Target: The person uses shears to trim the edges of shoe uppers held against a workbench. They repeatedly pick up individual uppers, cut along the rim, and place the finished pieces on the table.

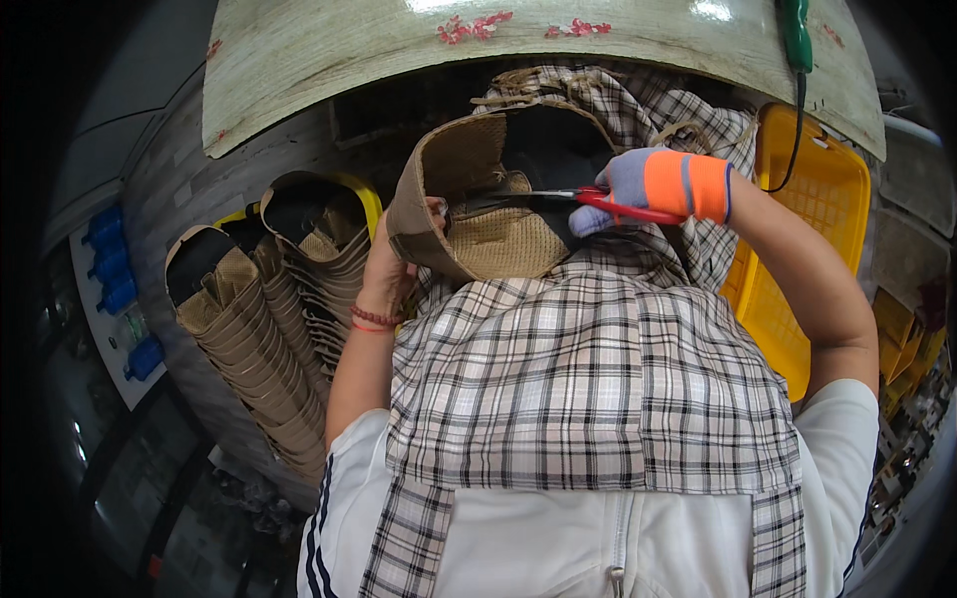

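My left hand (387, 267) grips the side of a tan woven shoe upper (469, 204) with a dark inside, held above my lap. My right hand (653, 187), in a grey and orange glove, holds red-handled scissors (588, 199). Their blades reach into the opening of the upper. A red bead bracelet circles my left wrist. A checked cloth (588, 379) covers my lap and chest under the upper.
Two long stacks of similar tan uppers (264, 339) lie at my left. A yellow plastic crate (807, 229) stands at my right. A pale worn table edge (558, 45) curves across the top, with a green tool and black cord (796, 40) hanging there.
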Demonstrator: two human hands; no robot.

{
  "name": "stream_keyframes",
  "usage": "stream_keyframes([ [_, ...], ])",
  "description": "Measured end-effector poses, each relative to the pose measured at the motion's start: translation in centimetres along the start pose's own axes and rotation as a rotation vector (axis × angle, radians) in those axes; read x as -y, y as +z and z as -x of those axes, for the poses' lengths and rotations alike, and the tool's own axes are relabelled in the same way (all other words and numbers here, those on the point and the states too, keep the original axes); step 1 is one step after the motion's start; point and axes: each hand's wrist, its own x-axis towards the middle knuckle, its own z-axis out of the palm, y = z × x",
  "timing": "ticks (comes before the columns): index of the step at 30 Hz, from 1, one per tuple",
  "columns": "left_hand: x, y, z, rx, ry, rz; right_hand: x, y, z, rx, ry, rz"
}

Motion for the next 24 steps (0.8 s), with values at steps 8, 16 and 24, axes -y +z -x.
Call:
stream_keyframes([
  [8, 1.9, -1.7, -4.7, -0.044, 0.095, 0.488, 0.1, -2.5, -1.2, 0.284, 0.098, -0.522],
  [16, 2.4, -3.0, -6.3, -0.051, 0.066, 0.332, 1.9, -4.2, -4.6, 0.434, 0.079, -0.459],
  [24, 0.9, -0.9, -5.6, -0.080, 0.073, 0.331, 3.8, -4.4, -3.5, 0.281, 0.137, -0.440],
])
